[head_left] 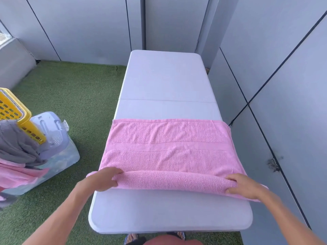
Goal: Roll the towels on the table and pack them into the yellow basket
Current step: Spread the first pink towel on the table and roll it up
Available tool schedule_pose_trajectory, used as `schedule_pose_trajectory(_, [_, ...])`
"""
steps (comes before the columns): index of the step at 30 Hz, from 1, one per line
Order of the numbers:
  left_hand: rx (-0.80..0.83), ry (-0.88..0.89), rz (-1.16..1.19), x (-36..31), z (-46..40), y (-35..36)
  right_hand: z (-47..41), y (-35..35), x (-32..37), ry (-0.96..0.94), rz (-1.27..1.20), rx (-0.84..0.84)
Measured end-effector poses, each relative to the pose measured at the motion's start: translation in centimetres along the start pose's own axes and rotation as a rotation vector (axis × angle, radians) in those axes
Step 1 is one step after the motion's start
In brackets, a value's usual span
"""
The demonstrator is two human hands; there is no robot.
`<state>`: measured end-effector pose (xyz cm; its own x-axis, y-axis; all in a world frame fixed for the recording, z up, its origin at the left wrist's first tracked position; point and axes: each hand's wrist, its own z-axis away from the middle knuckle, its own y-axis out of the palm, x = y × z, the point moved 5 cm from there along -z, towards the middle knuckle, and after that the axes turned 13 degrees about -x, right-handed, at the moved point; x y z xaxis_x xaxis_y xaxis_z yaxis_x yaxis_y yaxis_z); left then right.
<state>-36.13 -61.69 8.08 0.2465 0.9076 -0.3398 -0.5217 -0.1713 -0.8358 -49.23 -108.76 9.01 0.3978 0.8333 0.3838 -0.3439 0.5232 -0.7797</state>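
A pink towel lies spread across the white folding table, its near edge wound into a thick roll. My left hand grips the left end of that roll, fingers over the top and thumb under. At the roll's right end my right hand holds it the same way, fingers curled round the roll. The flat part of the towel stretches away from me, past the roll. A corner of the yellow basket shows at the far left edge, on the floor side.
Beside the yellow basket, a clear plastic box stands on the green turf with grey and pink towels draped over it. Grey wall panels close in on the table's right side and far end.
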Motion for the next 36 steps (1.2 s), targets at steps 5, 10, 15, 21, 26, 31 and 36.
schedule_pose_trajectory(5, [-0.411, -0.041, 0.259, 1.2, 0.0, -1.7, -0.3, -1.0, 0.6, -0.001, -0.229, -0.401])
schedule_pose_trajectory(10, [-0.678, 0.096, -0.108, -1.1, 3.0, 2.8, 1.8, 0.8, 1.3, -0.082, 0.179, -0.781])
schedule_pose_trajectory(15, [-0.611, 0.117, -0.194, -1.1, 1.0, 3.5, 0.3, 2.4, 0.3, -0.087, 0.254, -0.565])
schedule_pose_trajectory(21, [-0.426, 0.035, -0.165, -1.5, -1.2, 0.6, -1.2, 0.9, 1.1, -0.069, 0.309, -0.412])
schedule_pose_trajectory(26, [-0.142, 0.019, -0.101, -0.9, 0.5, 1.2, 0.2, 0.5, 0.3, -0.132, 0.064, -0.16])
schedule_pose_trajectory(31, [-0.27, -0.049, 0.31, 0.1, -0.1, -1.3, -1.1, -0.9, 0.7, -0.024, -0.129, -0.26])
schedule_pose_trajectory(36, [-0.703, 0.122, 0.091, -1.0, 1.7, -0.9, 0.1, 0.4, 1.6, -0.191, 0.153, -0.576])
